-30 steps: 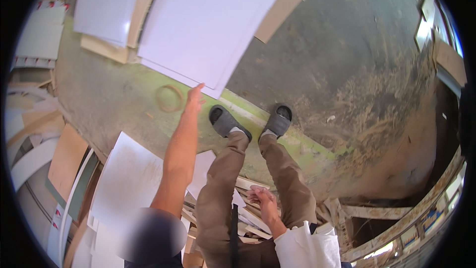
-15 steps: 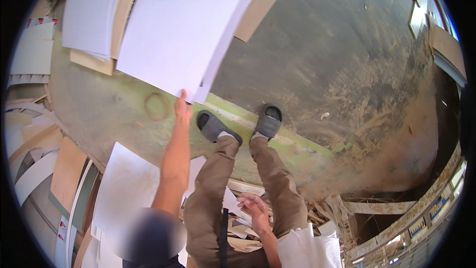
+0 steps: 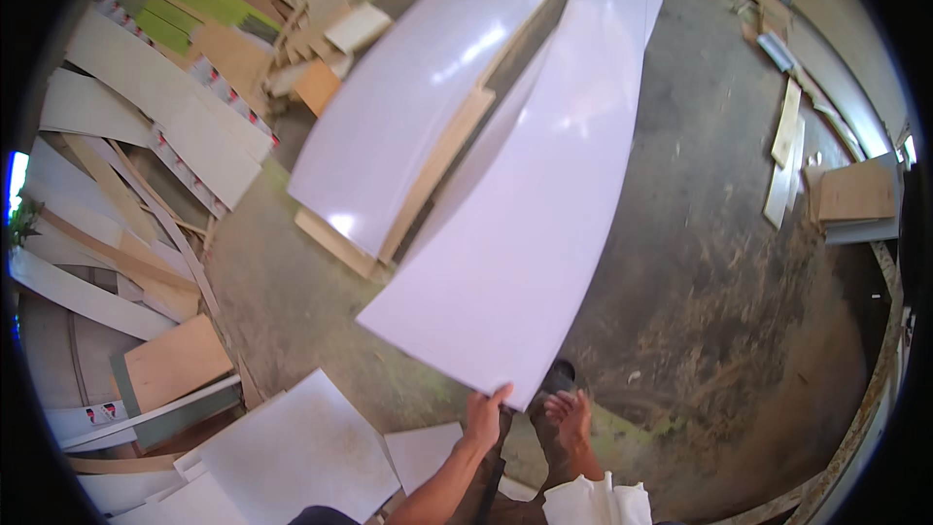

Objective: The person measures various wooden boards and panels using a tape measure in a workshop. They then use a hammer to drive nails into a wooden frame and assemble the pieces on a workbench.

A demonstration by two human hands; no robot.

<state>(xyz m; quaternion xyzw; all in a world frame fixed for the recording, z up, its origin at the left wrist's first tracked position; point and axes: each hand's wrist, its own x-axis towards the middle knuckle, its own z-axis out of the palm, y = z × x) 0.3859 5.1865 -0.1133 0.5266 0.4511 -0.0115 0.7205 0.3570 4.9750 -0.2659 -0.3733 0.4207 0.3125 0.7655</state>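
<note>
My left hand is closed on the near edge of a long white panel, thumb on top and the other fingers underneath. The panel stretches away from me and looks bowed, partly from the lens. Just right of its near corner, my right hand is apart from it, fingers loosely bent and spread, with nothing in them. White cloth covers part of my right forearm. Left of the held panel lies a stack of white panels, with tan wooden edges showing along its right side.
Loose boards and offcuts crowd the left side. A square white board lies at lower left. Wood scraps are heaped at the far left. Narrow planks and a tan board lie at the right.
The held panel's near end has come up and closer to me in my left hand. My right hand has moved forward, near its corner. The view has tilted up, showing more floor.
</note>
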